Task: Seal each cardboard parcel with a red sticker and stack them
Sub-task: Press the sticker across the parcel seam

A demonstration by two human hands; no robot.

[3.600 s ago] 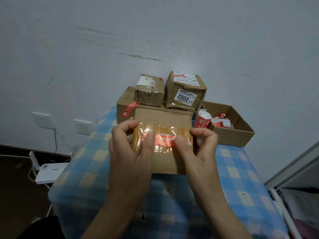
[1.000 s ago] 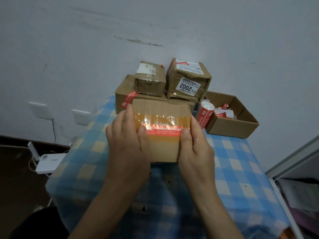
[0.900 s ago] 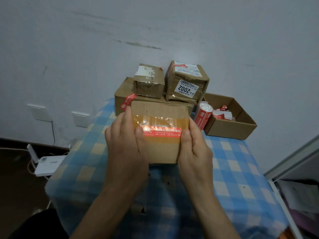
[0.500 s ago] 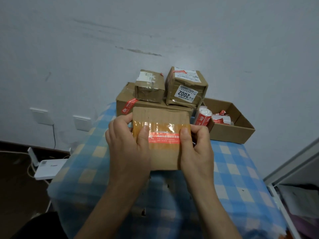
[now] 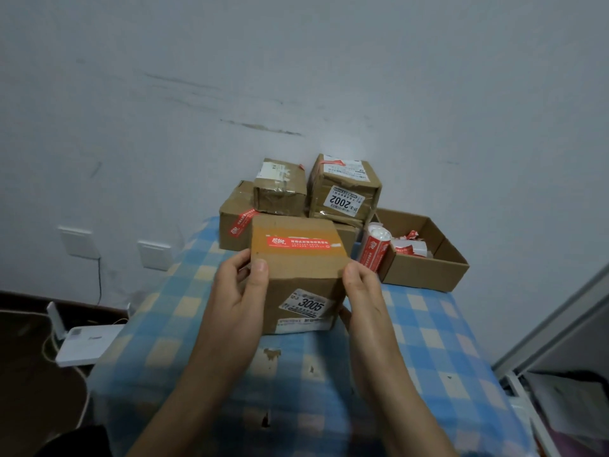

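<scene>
Above the table's (image 5: 428, 341) middle, both hands, left hand (image 5: 237, 291) and right hand (image 5: 361, 291), grip the stickered 3005 parcel (image 5: 298, 278) by its sides, probably to stack it.

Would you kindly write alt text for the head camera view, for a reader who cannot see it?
A left hand and right hand grip a parcel at a blue checked table; a red sticker runs across its top. Behind it sit three stacked parcels and an open box beside a sticker roll.
</scene>
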